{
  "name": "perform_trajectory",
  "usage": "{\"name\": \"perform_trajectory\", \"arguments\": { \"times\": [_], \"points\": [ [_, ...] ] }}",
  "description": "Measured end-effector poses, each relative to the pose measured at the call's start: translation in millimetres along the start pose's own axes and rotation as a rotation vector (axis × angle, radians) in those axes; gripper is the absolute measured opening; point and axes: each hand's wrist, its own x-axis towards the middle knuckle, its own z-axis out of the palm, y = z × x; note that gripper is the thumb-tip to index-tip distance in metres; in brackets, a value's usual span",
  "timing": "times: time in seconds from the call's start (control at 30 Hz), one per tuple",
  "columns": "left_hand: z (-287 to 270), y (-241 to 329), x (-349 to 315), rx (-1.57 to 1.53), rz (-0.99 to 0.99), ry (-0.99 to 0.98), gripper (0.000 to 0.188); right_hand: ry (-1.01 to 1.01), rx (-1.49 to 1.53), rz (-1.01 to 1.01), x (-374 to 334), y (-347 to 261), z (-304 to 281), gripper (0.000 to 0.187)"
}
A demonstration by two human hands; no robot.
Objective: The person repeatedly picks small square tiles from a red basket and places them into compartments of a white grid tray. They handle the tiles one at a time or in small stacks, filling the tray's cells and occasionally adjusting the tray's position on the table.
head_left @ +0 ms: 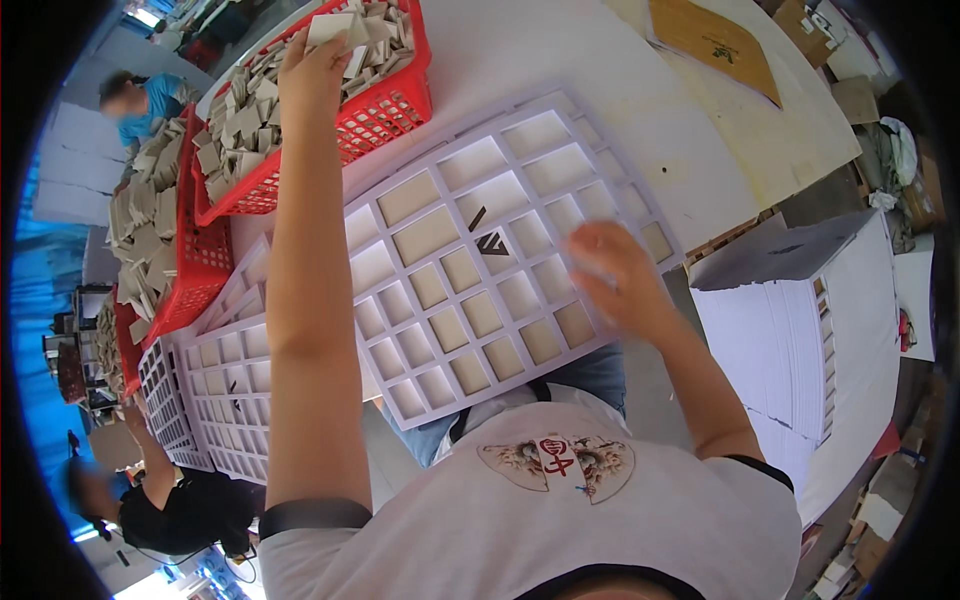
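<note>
Stretched far forward, my left hand (316, 62) is closed on a pale square tile (336, 28) over a red plastic basket (385, 117) heaped with loose beige and grey tiles (245, 122). My right hand (618, 278), blurred by motion, hovers over the right side of a white compartment tray (402, 270). Its fingers look bent and apart, with nothing visible between them. The tray lies tilted in front of me, its near edge by my lap. Beige tiles (429, 236) fill some of its compartments, and others show bare white. A dark printed mark (491, 242) shows near its middle.
More trays (232, 358) lie to the left, beside a second red basket (205, 262) of tiles. Two other people, one in black (185, 515) and one in blue (160, 97), are at the left. A brown board (715, 45) lies far right; white sheets (765, 350) are stacked at right.
</note>
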Motion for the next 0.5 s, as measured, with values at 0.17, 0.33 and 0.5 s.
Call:
{"name": "perform_trajectory", "arguments": {
  "times": [0.17, 0.33, 0.5],
  "points": [
    [80.7, 51.7, -110.8, -0.599, -0.320, -0.240, 0.034, 0.410, 0.648, 0.163, 90.8, -19.8, -2.7, 0.038],
    [125.4, 58.2, -201.1, -0.661, -0.691, -0.218, 0.042, 0.213, 0.445, 0.372, 72.5, -4.0, -35.1, 0.031],
    [144.1, 37.4, -262.0, -0.278, -0.662, -0.360, 0.044, 0.016, 0.303, 0.634, 8.2, 28.4, -84.6, 0.022]
  ]
}}
